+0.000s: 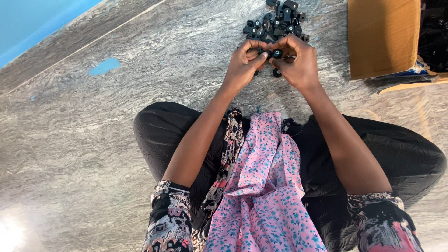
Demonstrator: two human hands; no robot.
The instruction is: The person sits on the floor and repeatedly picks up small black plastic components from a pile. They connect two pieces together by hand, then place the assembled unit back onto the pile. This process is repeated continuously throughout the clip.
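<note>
1. Left hand (243, 63): fingers curled narrow, pinching a small black part (272, 54) together with the other hand
2. Right hand (298, 63): fingers closed on the same part, thumb on top
3. Pile of black parts (277, 21): on the grey marbled floor (93, 126), just beyond the hands
4. Cardboard box (382, 37): to the right of the pile
</note>
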